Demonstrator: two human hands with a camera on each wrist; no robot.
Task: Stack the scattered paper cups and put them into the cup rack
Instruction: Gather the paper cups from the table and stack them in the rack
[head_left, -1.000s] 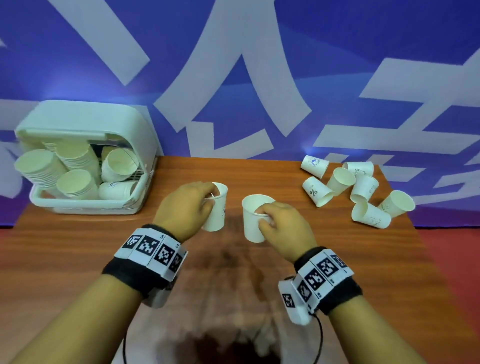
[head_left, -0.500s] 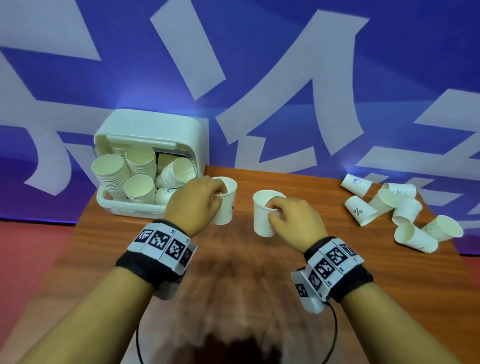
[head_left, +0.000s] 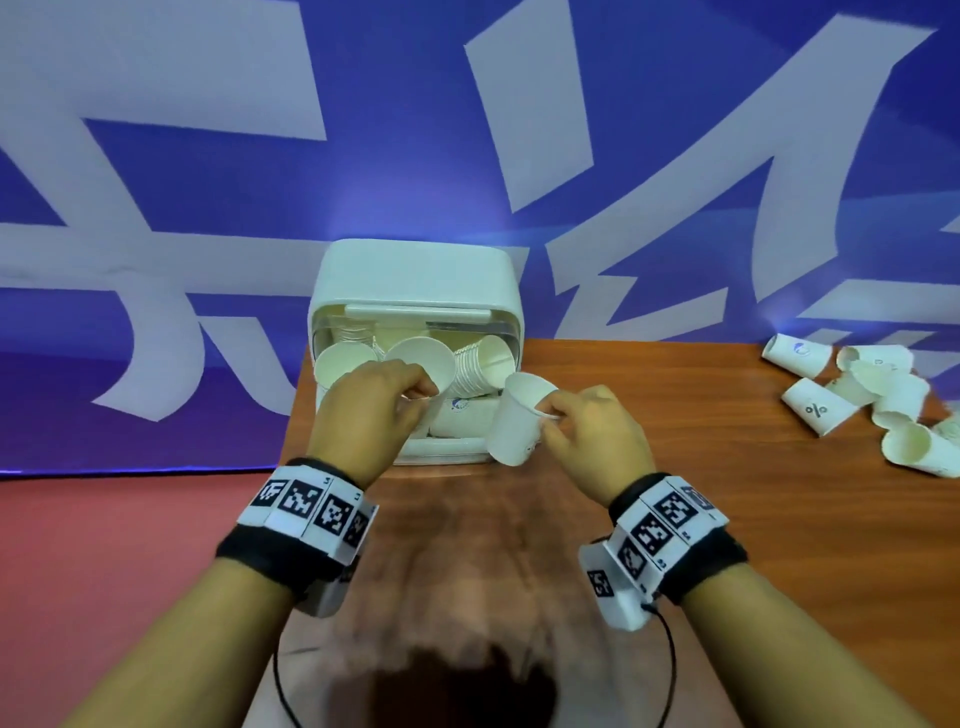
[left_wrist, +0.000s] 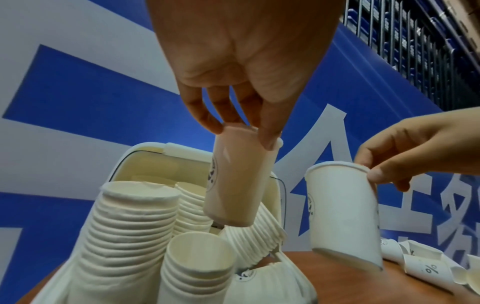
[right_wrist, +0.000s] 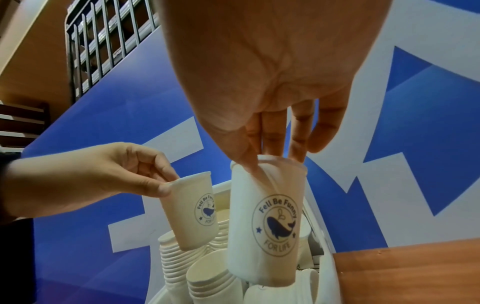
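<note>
My left hand (head_left: 415, 397) pinches the rim of a white paper cup (left_wrist: 237, 181) and holds it above the stacks of cups (left_wrist: 130, 226) in the white cup rack (head_left: 415, 275). In the head view that cup is mostly hidden behind the hand. My right hand (head_left: 551, 415) pinches the rim of a second printed cup (head_left: 514, 421), tilted, at the rack's front right corner. In the right wrist view this cup (right_wrist: 265, 222) hangs over the rack's stacks, with the left hand's cup (right_wrist: 192, 209) beside it.
Several loose paper cups (head_left: 857, 400) lie scattered at the far right of the wooden table (head_left: 675, 493). The rack stands at the table's far left corner against a blue and white wall. The red floor shows on the left.
Both hands have carried their cups from the middle of the table up to the rack. The left cup now hangs over the stacks and the right cup sits at the rack's corner.
</note>
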